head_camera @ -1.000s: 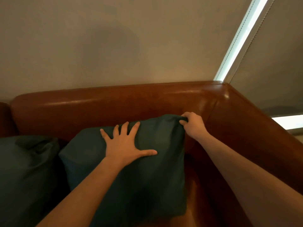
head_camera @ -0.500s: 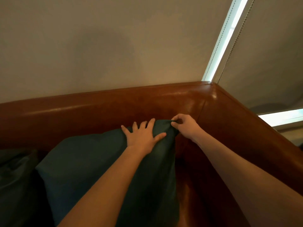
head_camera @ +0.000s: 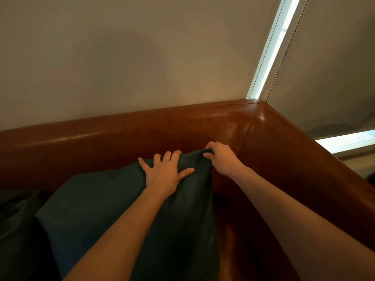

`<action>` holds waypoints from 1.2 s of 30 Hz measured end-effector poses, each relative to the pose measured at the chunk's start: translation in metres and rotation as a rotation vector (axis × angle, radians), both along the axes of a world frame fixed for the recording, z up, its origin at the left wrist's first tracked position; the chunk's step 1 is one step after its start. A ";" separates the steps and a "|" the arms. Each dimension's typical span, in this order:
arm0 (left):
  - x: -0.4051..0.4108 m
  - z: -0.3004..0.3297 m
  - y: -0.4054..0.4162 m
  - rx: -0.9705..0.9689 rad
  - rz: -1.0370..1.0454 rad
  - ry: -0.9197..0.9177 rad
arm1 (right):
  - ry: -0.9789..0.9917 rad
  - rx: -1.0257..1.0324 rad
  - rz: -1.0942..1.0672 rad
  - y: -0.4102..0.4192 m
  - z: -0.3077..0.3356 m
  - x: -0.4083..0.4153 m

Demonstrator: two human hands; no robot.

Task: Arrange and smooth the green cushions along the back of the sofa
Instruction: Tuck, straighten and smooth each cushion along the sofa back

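**Against the sofa's corner: seating the green cushion**

Against the brown leather sofa back (head_camera: 125, 136), the green cushion (head_camera: 113, 209) leans upright, its top right corner close to where the back meets the side arm (head_camera: 300, 159). The right hand (head_camera: 222, 159) pinches that corner, fingers and thumb curled round the fabric. The left hand (head_camera: 164, 172) lies flat on the upper face, fingers spread and straight, gripping nothing.

To do this well, the pinched corner should probably be drawn up and out toward the sofa's corner while the flat palm sweeps away from it — tension first, then smoothing, so creases are not pressed in.

A second dark cushion (head_camera: 16, 220) sits at the far left, touching or nearly touching this one; I cannot tell which. Behind are a plain wall (head_camera: 121, 57) and a blind with a bead chain (head_camera: 288, 43) — neither obstructs. The tight leather corner itself may crowd the right hand.
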State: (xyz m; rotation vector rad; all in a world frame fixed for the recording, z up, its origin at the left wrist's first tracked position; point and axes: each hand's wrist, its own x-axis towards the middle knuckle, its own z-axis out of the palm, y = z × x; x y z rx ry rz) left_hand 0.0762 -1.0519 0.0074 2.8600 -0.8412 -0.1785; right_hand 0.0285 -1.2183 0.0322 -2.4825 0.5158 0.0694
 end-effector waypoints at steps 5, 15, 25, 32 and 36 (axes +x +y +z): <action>-0.001 0.001 0.002 -0.007 0.006 -0.015 | 0.018 0.042 -0.077 0.003 0.000 0.005; 0.003 0.008 0.012 -0.009 -0.029 0.070 | -0.055 0.093 -0.166 0.018 0.000 0.010; 0.020 0.019 0.157 -0.284 0.379 -0.085 | -0.104 -0.191 0.501 0.165 0.014 0.020; 0.040 0.003 0.263 -0.366 0.646 0.214 | 0.013 -0.288 0.614 0.256 0.003 0.041; 0.046 0.005 0.270 -0.415 0.534 0.235 | 0.074 -0.320 0.539 0.268 -0.002 0.052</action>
